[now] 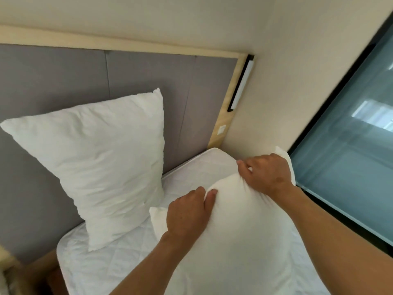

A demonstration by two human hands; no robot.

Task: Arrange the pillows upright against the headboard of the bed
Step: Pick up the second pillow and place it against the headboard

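— What are the fingers doing?

— Both sets are pinched shut on the top edge of the near pillow [244, 231]; the left hand [187, 211] bunches fabric near its left corner, the right hand [265, 173] grips further right.

— And where is that pillow?

— Over the white quilted mattress [106, 267], in front of the person, apart from the headboard [138, 75].

— The other one?

— The second pillow [95, 162] stands upright on the mattress, leaning against the grey headboard, left of the hands. A dark window [350, 145] lies to the right.
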